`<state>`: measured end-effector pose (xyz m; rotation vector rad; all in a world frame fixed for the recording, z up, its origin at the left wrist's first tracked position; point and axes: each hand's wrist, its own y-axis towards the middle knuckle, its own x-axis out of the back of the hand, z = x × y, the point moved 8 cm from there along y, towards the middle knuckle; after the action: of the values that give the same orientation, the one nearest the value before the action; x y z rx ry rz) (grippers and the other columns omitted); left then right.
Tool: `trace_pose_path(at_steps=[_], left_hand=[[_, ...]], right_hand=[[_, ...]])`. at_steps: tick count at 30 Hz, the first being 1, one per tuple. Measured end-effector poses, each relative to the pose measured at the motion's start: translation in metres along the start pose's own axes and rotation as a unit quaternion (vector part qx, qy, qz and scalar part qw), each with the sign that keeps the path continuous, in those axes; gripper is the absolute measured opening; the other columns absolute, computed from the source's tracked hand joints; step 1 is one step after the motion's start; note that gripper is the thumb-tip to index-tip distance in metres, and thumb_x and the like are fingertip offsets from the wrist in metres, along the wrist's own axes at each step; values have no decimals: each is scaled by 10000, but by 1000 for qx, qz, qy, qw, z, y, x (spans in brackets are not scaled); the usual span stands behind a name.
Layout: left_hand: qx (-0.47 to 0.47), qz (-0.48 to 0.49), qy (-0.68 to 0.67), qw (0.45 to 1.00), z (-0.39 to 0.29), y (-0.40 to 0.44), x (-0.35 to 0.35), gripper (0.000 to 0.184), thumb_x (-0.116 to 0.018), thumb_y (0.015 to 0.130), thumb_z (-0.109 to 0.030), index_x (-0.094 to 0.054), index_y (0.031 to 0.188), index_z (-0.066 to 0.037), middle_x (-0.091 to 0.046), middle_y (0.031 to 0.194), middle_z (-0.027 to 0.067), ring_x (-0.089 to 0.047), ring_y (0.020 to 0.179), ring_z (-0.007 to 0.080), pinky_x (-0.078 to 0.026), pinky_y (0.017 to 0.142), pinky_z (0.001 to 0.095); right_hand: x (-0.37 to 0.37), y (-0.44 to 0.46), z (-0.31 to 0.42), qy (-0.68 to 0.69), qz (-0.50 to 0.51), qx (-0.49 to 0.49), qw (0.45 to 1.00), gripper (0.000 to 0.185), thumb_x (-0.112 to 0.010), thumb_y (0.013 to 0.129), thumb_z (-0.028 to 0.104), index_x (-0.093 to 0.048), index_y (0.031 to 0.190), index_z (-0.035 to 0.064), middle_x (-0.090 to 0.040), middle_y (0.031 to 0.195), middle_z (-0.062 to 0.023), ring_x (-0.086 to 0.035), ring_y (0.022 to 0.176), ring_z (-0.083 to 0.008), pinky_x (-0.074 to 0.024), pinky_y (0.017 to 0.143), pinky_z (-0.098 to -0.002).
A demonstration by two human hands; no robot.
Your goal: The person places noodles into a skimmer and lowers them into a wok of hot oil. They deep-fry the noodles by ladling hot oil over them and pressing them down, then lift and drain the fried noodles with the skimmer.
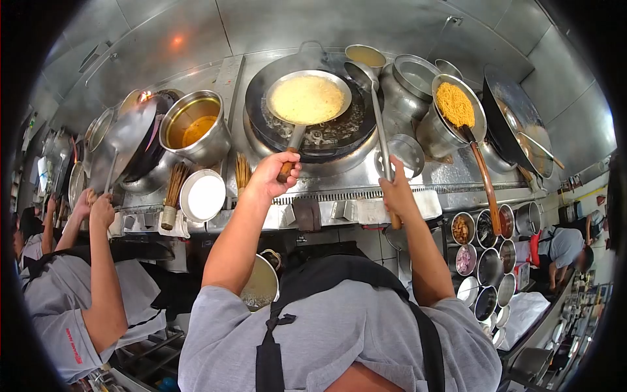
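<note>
Where the left hand [277, 175] closes: round the wooden grip of a handled bowl [349, 98], fingers wrapped about it.
Handled bowl: over the dark wok [258, 104], its round head inside the wok's outline; whether it touches the wok cannot be told.
Pale yellow food [307, 98]: spread across the bowl, reaching close to its rim.
Wok: set in the steel table [450, 178], with bubbling liquid [333, 135] showing on the side nearer the person.
Right hand [396, 186]: gripping the long handle of a ladle [379, 121], whose head lies at the wok's far right edge and whose wooden end sticks out below the fist.
Left of the wok: a steel pot [217, 140] of orange liquid, and in front of it a bamboo brush [175, 186] beside a white bowl [202, 196].
Right of the wok: orange noodles [455, 104] in a long-handled vessel on top of a pot.
Far left: a co-worker's hands [101, 209] at a utensil handle, beside another wok.
</note>
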<state>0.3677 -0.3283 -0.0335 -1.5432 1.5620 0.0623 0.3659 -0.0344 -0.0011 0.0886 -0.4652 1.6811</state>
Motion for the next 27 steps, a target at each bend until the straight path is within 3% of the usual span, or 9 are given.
trace_pose_path(at_steps=[7,15,27], left_hand=[[-8,-5,3,1000,-2,2,0,113,-614,853,-89,-509,888,-68,-551,724,53,-507,530,102,-390,390,196],[2,-9,-11,1000,-1,4,-1,122,-620,839,-68,-506,884,-70,-549,720,52,-511,534,106,-398,397,198],[-5,-3,-15,1000,2,0,0,149,-626,827,-71,-497,902,-63,-546,727,50,-505,523,107,-404,398,198]], right_hand=[[-3,-3,-2,-46,-26,-19,998,623,-522,890,95,-266,1455,144,-501,668,-55,-445,443,-125,-382,385,-299],[3,4,2,-44,11,4,999,627,-525,891,92,-255,1454,146,-497,622,-52,-459,439,-136,-396,379,-305],[0,1,1,-28,-2,5,1000,642,-533,893,66,-242,1459,156,-479,588,-11,-426,407,-99,-346,349,-274]])
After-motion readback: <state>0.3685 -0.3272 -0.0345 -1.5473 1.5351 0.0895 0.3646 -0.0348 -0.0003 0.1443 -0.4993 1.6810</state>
